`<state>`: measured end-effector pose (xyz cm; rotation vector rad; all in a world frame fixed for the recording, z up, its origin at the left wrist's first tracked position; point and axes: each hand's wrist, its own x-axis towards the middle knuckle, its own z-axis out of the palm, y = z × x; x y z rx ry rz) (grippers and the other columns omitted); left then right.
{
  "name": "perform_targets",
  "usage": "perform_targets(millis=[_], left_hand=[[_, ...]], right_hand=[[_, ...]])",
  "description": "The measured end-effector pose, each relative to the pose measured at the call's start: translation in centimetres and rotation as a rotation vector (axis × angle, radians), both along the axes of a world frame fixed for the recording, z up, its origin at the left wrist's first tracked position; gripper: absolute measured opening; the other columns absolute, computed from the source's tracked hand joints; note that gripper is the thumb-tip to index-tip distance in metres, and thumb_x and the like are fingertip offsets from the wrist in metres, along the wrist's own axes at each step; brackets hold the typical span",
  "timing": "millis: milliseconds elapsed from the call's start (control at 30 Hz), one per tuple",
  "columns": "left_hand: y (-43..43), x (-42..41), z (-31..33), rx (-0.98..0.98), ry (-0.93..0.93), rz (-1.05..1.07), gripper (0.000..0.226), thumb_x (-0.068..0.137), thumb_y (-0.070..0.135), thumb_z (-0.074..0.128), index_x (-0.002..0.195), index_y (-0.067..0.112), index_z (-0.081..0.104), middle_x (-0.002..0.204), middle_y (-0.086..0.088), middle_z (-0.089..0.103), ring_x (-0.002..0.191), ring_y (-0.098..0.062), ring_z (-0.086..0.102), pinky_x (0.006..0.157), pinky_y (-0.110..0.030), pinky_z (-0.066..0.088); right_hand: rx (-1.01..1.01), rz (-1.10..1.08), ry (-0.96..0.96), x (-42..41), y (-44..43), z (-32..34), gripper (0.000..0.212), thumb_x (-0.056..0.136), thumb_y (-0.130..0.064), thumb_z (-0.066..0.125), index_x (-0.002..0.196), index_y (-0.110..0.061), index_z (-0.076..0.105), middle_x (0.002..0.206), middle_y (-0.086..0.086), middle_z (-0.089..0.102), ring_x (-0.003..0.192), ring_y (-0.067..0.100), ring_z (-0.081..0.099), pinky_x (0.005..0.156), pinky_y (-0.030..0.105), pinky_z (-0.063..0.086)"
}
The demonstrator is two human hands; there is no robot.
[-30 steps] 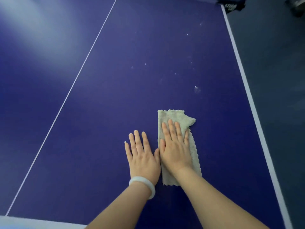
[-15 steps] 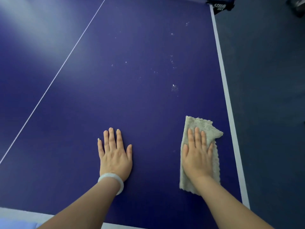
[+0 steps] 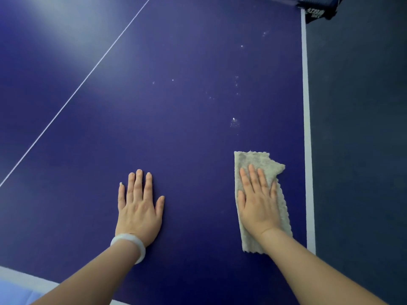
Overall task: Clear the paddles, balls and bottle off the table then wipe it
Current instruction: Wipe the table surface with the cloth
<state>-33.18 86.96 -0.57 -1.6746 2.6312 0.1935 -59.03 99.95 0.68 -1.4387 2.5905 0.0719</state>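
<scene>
A dark blue table-tennis table (image 3: pixel 176 106) fills the view. A folded beige cloth (image 3: pixel 259 160) lies on it near the right edge. My right hand (image 3: pixel 258 203) presses flat on the cloth with straight fingers. My left hand (image 3: pixel 138 208), a white bangle on its wrist, rests flat on the bare table to the left of the cloth, well apart from it. White specks and a small smear (image 3: pixel 234 122) dot the surface beyond the cloth. No paddles, balls or bottle show in the frame.
A white sideline (image 3: pixel 306 106) marks the table's right edge, with dark floor (image 3: pixel 356 150) beyond. A thin white centre line (image 3: pixel 88 73) runs diagonally at left. The net post and clamp (image 3: pixel 317 9) sit at the top right corner. The near white edge (image 3: pixel 22 280) shows at bottom left.
My right hand slid the cloth rightward away from my left hand, toward the table's right edge. Between the half-second frame and now the hands have held almost still; the view shifted.
</scene>
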Motion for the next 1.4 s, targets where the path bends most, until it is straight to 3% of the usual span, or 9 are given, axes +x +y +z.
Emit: perform_targets(millis=[267,433,533,633,767,933,1100,1200,1400], left_hand=[[0.2,-0.4,0.7,0.0,0.022,0.032,0.071,0.096,0.049,0.018,0.153,0.007,0.025,0.161,-0.013,0.02,0.151,-0.026,0.009,0.123,-0.047,0.004],[1.7,-5.7,1.7,0.092,0.155,0.206,0.061,0.1,0.033,0.043,0.153,0.007,0.027,0.162,-0.014,0.013,0.151,-0.027,0.003,0.123,-0.044,0.001],[4.6,-10.9,2.0,0.114,0.218,0.212,0.062,0.102,0.038,0.037,0.155,0.013,0.018,0.164,-0.01,0.003,0.151,-0.024,-0.007,0.122,-0.038,-0.009],[7.3,-15.2,1.6,0.12,0.256,0.406,0.065,0.102,0.043,0.028,0.156,0.015,0.006,0.164,-0.005,-0.008,0.15,-0.02,-0.017,0.12,-0.039,-0.015],[8.8,-18.2,0.6,0.073,0.132,0.557,0.067,0.1,0.049,0.01,0.154,0.016,-0.011,0.162,-0.002,-0.019,0.148,-0.019,-0.024,0.12,-0.044,-0.015],[8.9,-18.8,-0.3,0.016,0.031,0.612,0.067,0.099,0.049,0.006,0.156,0.015,-0.004,0.164,-0.003,-0.01,0.15,-0.02,-0.016,0.121,-0.045,-0.011],[8.9,-19.0,-0.6,0.004,0.015,0.621,0.066,0.099,0.048,0.008,0.157,0.016,0.001,0.164,-0.001,-0.006,0.15,-0.017,-0.013,0.122,-0.043,-0.009],[9.0,-19.1,-0.5,-0.003,0.003,0.623,0.066,0.099,0.048,0.009,0.157,0.016,0.003,0.165,-0.001,-0.004,0.15,-0.016,-0.012,0.122,-0.042,-0.008],[8.9,-19.3,-0.2,-0.003,0.016,0.631,0.065,0.1,0.046,0.015,0.157,0.017,0.005,0.165,0.0,-0.002,0.15,-0.015,-0.011,0.122,-0.04,-0.009]], right_hand=[[0.0,0.047,-0.02,-0.1,0.5,-0.1,0.062,0.096,-0.039,0.003,0.155,-0.025,-0.005,0.164,-0.002,-0.009,0.15,0.019,-0.014,0.122,0.053,-0.003],[-0.013,0.112,-0.036,-0.9,-0.1,0.1,0.063,0.096,-0.038,0.007,0.156,-0.023,-0.001,0.164,0.0,-0.005,0.151,0.021,-0.01,0.122,0.055,0.002],[-0.004,0.203,-0.058,-1.7,-0.3,0.2,0.062,0.096,-0.038,0.009,0.156,-0.024,0.0,0.164,0.0,-0.006,0.151,0.021,-0.011,0.122,0.055,0.001],[-0.01,0.345,-0.093,-3.2,0.0,0.0,0.062,0.097,-0.039,0.007,0.156,-0.027,-0.005,0.163,-0.003,-0.014,0.149,0.019,-0.02,0.121,0.053,-0.004],[-0.022,0.605,-0.118,-7.2,2.3,-0.1,0.06,0.1,-0.039,0.02,0.158,-0.025,0.008,0.165,-0.003,-0.001,0.152,0.018,-0.006,0.119,0.051,0.003],[-0.04,0.797,-0.092,-14.9,2.9,-0.7,0.058,0.102,-0.04,0.024,0.157,-0.027,0.011,0.165,-0.005,0.004,0.152,0.016,-0.002,0.119,0.051,0.006],[-0.007,0.502,-0.032,-20.6,-2.6,-0.6,0.058,0.1,-0.04,0.009,0.153,-0.03,-0.015,0.163,-0.006,-0.016,0.149,0.014,-0.02,0.122,0.05,-0.006],[-0.029,0.37,-0.03,-18.7,-3.9,-0.6,0.06,0.1,-0.039,0.008,0.154,-0.024,-0.016,0.162,0.0,-0.019,0.15,0.02,-0.018,0.121,0.053,-0.008],[-0.061,0.981,-0.113,-18.6,-0.5,-1.0,0.058,0.103,-0.04,0.02,0.158,-0.025,0.007,0.165,-0.004,-0.002,0.152,0.016,-0.008,0.12,0.051,0.004]])
